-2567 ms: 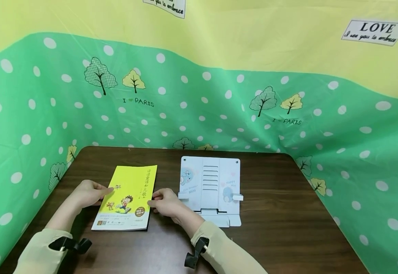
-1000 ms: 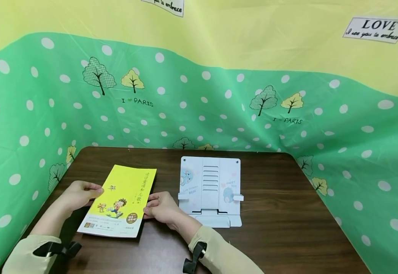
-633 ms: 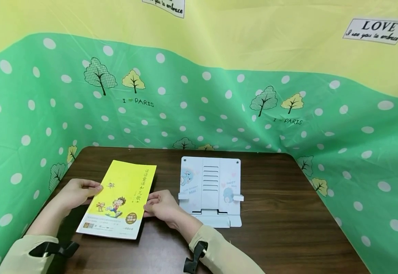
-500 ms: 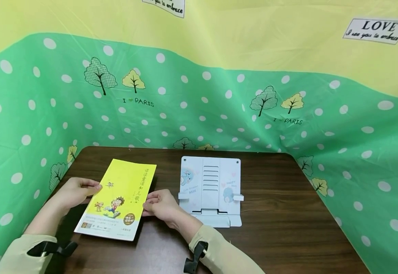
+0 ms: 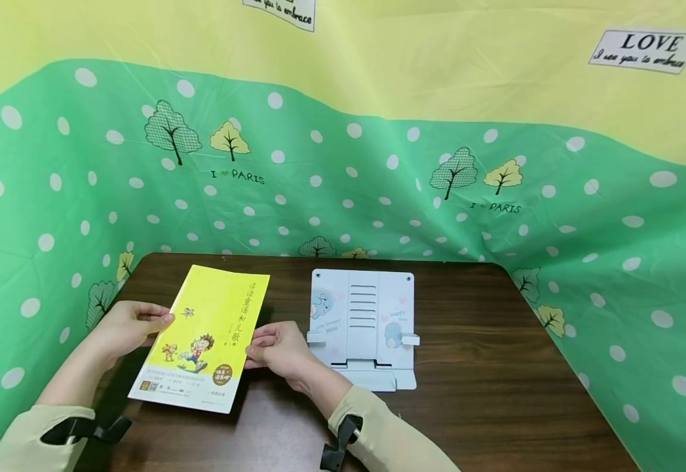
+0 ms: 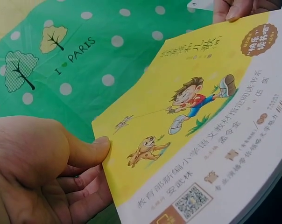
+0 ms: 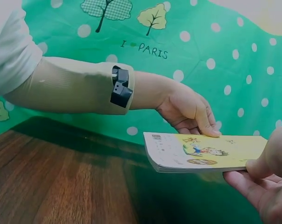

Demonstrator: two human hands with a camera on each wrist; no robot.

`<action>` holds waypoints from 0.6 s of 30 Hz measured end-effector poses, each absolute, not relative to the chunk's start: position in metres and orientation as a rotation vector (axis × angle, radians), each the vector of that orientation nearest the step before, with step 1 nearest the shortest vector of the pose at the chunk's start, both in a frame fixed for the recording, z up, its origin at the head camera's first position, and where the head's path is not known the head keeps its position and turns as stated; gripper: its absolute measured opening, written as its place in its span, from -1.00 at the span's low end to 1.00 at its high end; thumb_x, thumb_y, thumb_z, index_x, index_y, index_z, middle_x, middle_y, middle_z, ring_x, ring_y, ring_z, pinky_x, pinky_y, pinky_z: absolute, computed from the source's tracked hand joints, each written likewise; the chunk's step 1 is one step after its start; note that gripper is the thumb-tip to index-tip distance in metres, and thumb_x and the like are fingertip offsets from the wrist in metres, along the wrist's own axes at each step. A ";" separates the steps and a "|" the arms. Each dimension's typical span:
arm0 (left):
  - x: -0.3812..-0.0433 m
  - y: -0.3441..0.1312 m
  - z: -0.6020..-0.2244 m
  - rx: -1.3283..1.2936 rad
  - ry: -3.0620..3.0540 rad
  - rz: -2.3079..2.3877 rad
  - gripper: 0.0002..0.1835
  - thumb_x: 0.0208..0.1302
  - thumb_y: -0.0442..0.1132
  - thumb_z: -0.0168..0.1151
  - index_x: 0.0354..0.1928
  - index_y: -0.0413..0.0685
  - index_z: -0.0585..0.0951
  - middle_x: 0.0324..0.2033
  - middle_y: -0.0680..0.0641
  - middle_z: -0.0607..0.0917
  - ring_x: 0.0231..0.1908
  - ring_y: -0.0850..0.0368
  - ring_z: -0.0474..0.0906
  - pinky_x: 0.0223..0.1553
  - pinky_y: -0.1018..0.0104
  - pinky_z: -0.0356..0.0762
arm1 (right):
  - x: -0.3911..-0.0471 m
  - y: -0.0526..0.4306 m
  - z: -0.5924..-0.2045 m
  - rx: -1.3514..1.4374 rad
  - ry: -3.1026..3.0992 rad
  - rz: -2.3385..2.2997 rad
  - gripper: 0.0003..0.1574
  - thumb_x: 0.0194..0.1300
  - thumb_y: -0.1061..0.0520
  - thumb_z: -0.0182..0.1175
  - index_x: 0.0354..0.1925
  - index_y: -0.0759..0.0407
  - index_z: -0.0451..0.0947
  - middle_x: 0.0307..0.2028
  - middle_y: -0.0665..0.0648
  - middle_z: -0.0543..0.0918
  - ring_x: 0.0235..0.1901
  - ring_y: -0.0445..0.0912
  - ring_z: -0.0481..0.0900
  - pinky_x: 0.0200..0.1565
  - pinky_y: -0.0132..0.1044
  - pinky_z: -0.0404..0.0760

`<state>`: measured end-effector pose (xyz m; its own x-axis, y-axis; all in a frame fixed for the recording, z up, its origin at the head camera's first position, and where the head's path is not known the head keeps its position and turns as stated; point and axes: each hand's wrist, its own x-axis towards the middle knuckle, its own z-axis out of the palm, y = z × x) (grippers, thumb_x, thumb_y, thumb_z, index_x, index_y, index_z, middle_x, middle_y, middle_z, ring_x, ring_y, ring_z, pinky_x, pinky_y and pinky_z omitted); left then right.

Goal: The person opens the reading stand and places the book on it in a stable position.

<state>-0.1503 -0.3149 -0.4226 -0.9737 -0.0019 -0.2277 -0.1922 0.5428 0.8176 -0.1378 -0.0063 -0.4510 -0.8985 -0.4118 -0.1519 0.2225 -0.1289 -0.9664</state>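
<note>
A thin yellow children's book (image 5: 213, 328) with a white lower strip is held above the left part of the table, its cover up. My left hand (image 5: 133, 328) pinches its left edge, the thumb on the cover and the other fingers beneath. At the opposite edge my right hand (image 5: 280, 351) grips it the same way. In the right wrist view the book (image 7: 206, 151) hangs clear of the tabletop, nearly level. Close to the right hand, a white book stand (image 5: 362, 321) with slots, side clips and blue cartoon prints lies on the table.
The dark wooden table (image 5: 496, 380) reaches to the right of the stand. Behind and at both sides hangs a green and yellow cloth (image 5: 343, 190) with white dots and printed trees. Each forearm has a beige sleeve and a black strap (image 5: 343, 440).
The book has risen off the table and tilted, its far edge coming up. It has also shifted a little left, with both hands keeping hold of its edges. The stand has not moved.
</note>
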 end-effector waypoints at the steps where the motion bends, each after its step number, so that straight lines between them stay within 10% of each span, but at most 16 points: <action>1: -0.150 -0.314 -0.422 -0.166 2.585 1.401 -0.48 0.60 -0.13 0.24 0.22 -0.56 0.52 -0.08 -0.29 0.72 -0.18 -0.01 0.72 -0.10 0.00 0.76 | -0.138 -0.006 -0.450 -0.210 1.731 -2.082 -0.79 0.31 0.59 0.28 -0.11 0.47 0.60 -0.31 0.27 0.79 -0.35 0.02 0.79 -0.20 -0.10 0.80; 18: -0.146 -0.302 -0.405 -0.095 2.636 1.483 -0.49 0.59 -0.13 0.25 0.23 -0.54 0.54 -0.06 -0.28 0.72 -0.18 -0.02 0.74 -0.16 0.14 0.78 | -0.143 0.010 -0.426 -0.261 1.779 -2.108 -0.79 0.29 0.56 0.33 -0.11 0.47 0.67 -0.30 0.27 0.80 -0.32 0.04 0.81 -0.20 -0.05 0.80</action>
<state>-0.1457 -0.3020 -0.4046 -0.9913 0.0020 -0.1312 -0.1111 0.5194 0.8473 -0.1430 0.0096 -0.4258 -0.9147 -0.3929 -0.0943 0.1589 -0.1354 -0.9780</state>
